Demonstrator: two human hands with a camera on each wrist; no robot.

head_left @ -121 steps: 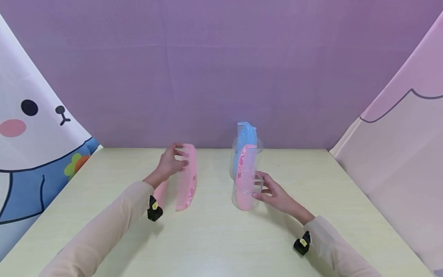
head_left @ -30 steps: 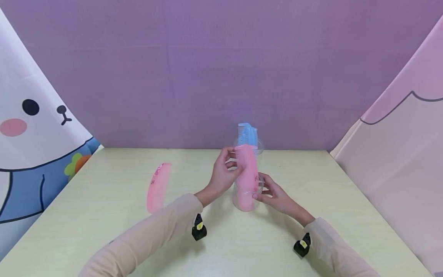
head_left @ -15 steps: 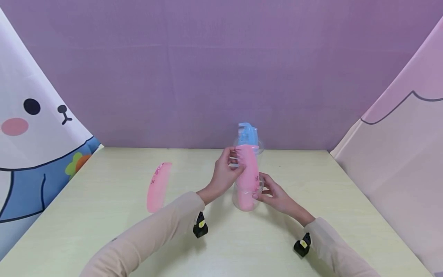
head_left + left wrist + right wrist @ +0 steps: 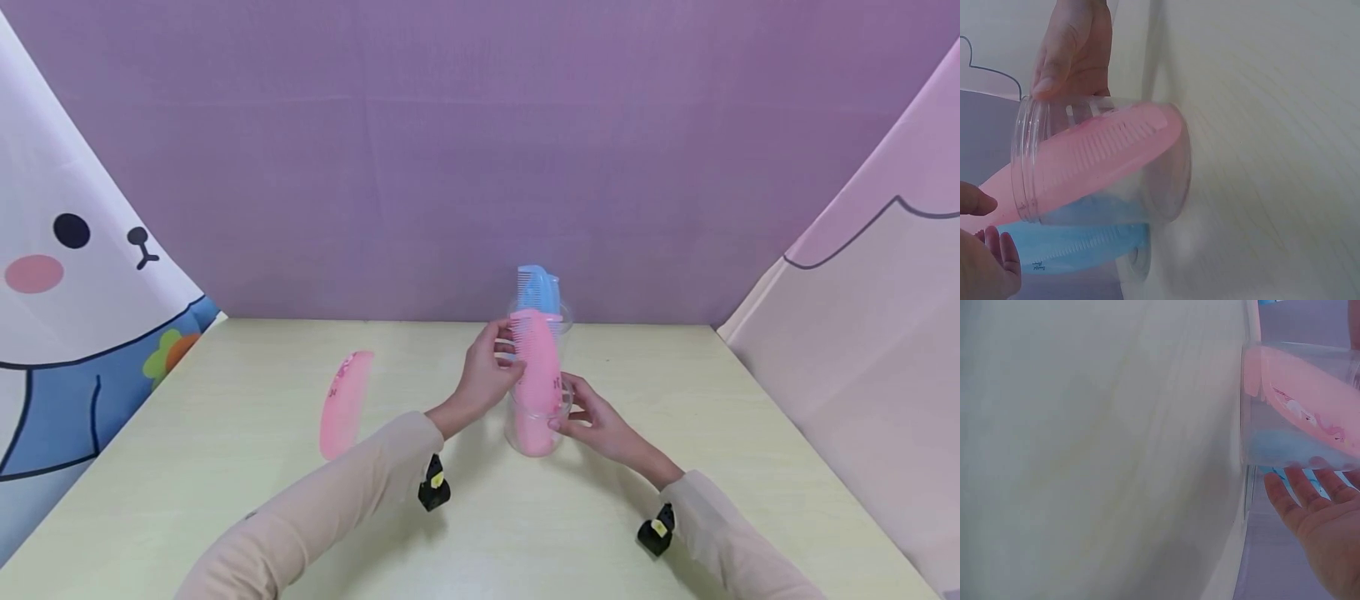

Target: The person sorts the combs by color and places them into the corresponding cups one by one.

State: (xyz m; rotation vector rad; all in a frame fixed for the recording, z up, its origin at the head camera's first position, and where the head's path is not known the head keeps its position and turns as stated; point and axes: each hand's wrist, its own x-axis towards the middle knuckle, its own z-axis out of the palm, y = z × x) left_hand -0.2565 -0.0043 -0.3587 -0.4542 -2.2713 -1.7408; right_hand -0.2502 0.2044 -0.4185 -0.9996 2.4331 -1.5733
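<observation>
Two combs (image 4: pixel 537 367) stand in a cup (image 4: pixel 534 429) mid-surface (image 4: pixel 480 517); a second cup (image 4: pixel 558 321) stands behind; another comb (image 4: pixel 343 405) lies left.

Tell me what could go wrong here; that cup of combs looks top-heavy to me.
1. The clear cup is light, and the pink comb that the left hand pinches sticks out well above its rim, so pushing it sideways could tip the cup, though the right hand steadies it.
2. The blue comb stands taller behind and might be knocked over.
3. The comb's teeth may catch on a comb already in the cup.
</observation>
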